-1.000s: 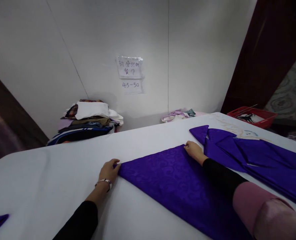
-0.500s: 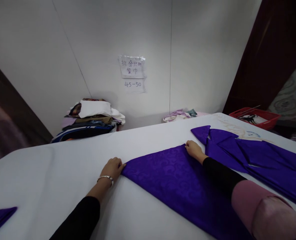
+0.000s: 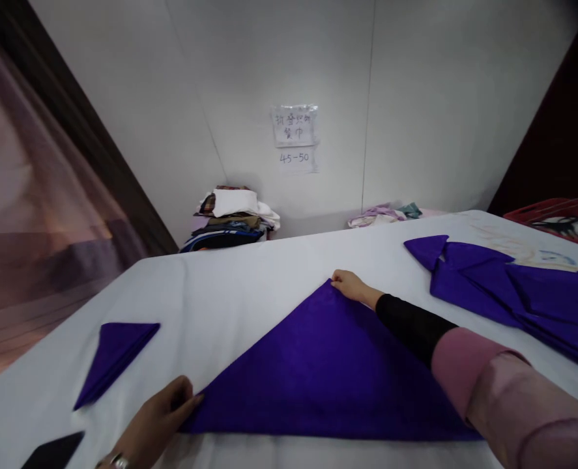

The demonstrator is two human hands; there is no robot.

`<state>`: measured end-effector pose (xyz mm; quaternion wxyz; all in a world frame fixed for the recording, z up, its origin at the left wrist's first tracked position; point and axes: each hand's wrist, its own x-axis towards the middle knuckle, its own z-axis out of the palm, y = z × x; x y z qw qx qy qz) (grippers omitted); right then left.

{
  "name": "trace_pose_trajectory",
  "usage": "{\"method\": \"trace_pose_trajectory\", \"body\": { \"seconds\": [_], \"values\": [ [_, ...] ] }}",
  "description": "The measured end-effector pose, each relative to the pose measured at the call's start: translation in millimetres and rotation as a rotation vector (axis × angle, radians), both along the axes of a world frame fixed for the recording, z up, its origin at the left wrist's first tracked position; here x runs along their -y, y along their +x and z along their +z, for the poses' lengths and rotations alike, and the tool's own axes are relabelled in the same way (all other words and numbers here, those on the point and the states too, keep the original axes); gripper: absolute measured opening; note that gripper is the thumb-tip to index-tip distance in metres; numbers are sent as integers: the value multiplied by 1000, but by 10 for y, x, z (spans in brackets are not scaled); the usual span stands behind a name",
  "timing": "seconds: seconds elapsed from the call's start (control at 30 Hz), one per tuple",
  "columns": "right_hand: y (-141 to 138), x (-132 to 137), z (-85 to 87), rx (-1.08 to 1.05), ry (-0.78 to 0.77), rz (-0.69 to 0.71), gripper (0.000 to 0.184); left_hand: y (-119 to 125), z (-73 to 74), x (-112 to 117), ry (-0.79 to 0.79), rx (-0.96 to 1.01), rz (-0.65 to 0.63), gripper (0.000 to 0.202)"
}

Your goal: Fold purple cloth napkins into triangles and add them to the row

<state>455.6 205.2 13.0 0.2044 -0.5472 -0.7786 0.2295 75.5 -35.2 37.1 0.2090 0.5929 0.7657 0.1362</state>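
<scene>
The right hand (image 3: 350, 285) is pinching the far corner of a purple, triangular fabric cloth (image 3: 313, 371); the left hand (image 3: 160, 413) is touching its left corner, grip unclear.

I can see two white papers on the wall (image 3: 416, 98), up past the far edge of my surface (image 3: 269, 280). The top paper (image 3: 294, 126) has handwritten Chinese words in two rows: 折叠织物, then 餐巾 under that. The bottom paper (image 3: 298, 160) says 45-50. The top words look a bit blurry to me.
</scene>
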Motion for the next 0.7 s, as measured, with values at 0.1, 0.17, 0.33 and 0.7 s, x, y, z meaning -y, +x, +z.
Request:
{"method": "trace_pose_trajectory", "body": {
  "seconds": [0.1,0.17,0.33,0.7],
  "values": [
    [-454,151,-24,14,22,93,11,-115,-79,439,7,-17,81,28],
    [-654,276,-9,28,47,135,17,-164,-118,615,27,-55,128,25],
    [-773,847,96,53,130,224,49,-234,-224,663,203,-230,98,26],
    [-228,2161,-61,134,20,516,68,775,-503,275,208,-303,-441,54]
  ]
}}
